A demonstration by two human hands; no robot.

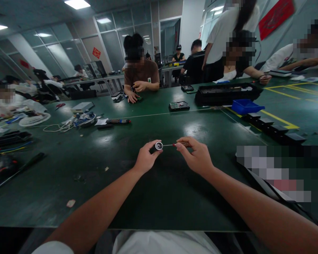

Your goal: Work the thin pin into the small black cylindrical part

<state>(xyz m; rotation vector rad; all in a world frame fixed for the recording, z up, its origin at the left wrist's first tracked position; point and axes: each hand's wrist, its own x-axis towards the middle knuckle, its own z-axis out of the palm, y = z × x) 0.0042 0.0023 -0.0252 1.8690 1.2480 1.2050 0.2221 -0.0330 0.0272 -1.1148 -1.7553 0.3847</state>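
My left hand (146,157) grips a short black cylinder with a silver-rimmed round end (159,145) that faces me; inside the rim it looks dark with pale parts. It resembles a small flashlight, but its kind is not certain. In my right hand (197,155) is a slim screwdriver (174,145), held by its reddish handle between thumb and fingers. Its thin metal shaft points left and reaches the cylinder's rim; whether it touches or goes in I cannot tell. Both hands are above the green table (159,197), near its middle.
Across the table a person (141,70) handles a small part. A hard drive (179,106), a long black housing (228,93) and a blue bin (246,106) lie at the back right. To the left are a screwdriver-like tool (118,121), a white fan cover (34,119) and cables.
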